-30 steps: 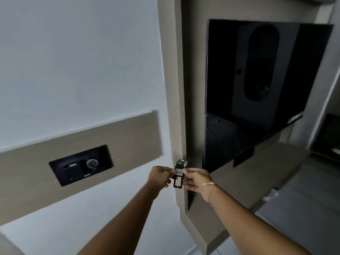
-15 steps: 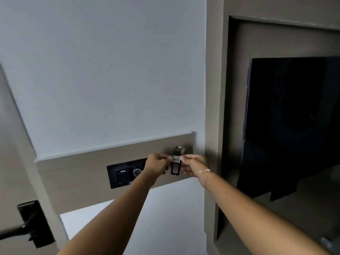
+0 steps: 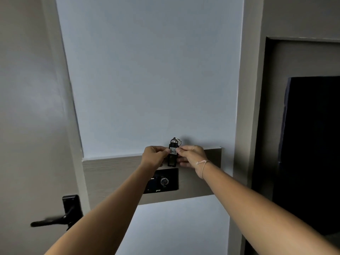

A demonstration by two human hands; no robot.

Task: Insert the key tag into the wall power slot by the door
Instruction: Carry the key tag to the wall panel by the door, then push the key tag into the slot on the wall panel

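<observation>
A black key tag (image 3: 172, 157) with a white label and a metal ring on top hangs upright between both hands. My left hand (image 3: 153, 157) pinches its left edge and my right hand (image 3: 191, 155) pinches its right edge. The tag is held in front of the wooden wall band (image 3: 110, 173), just above the black wall power slot panel (image 3: 166, 181), whose left part my left forearm hides. The tag's lower end is a short way above the panel and apart from it.
The door (image 3: 27, 126) stands to the left with its black lever handle (image 3: 55, 218) at lower left. A dark TV screen (image 3: 311, 144) sits in a recess on the right. White wall fills the area above and below the band.
The view has swung left, bringing the door and handle into sight. Both hands, still holding the tag, now sit right above the slot panel instead of to its right.
</observation>
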